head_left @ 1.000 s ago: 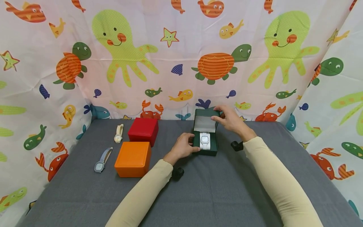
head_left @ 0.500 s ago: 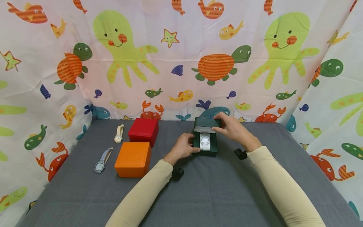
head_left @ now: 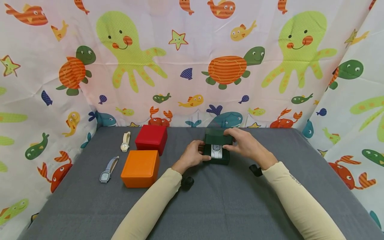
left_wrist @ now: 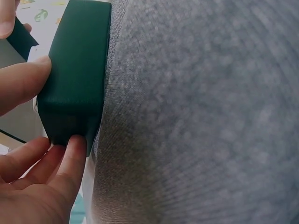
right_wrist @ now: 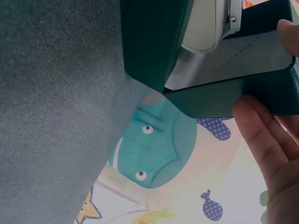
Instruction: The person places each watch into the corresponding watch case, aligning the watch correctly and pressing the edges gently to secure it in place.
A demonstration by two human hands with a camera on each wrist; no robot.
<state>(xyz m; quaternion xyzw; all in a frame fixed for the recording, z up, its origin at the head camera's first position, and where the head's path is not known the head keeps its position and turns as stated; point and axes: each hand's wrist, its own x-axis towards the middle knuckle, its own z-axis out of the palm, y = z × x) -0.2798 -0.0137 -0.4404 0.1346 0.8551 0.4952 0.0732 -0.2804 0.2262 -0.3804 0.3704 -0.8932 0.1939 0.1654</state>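
Note:
A dark green watch box (head_left: pixel 219 161) stands on the grey cloth with its hinged lid (head_left: pixel 214 136) tilted partway down over it. Inside lies a white watch (head_left: pixel 216 152), its dial partly under the lid's edge. My left hand (head_left: pixel 192 155) holds the base's left side, thumb at the front and fingertips on the end wall in the left wrist view. With my right hand (head_left: pixel 244 146) I grip the lid's right edge between thumb and fingers. The right wrist view shows the lid's pale lining (right_wrist: pixel 252 56) and fingers (right_wrist: pixel 259 130) pressed against its outer side.
Left of the hands stand a red box (head_left: pixel 151 138) and, nearer me, an orange box (head_left: pixel 141 168). Beyond them lie a cream-strapped watch (head_left: pixel 125 141) and a blue-strapped watch (head_left: pixel 108 170). A printed curtain (head_left: pixel 180 66) hangs behind the table.
My right hand has brought the green lid forward and down from nearly upright, so it hides more of the white watch. The left hand keeps its hold on the base.

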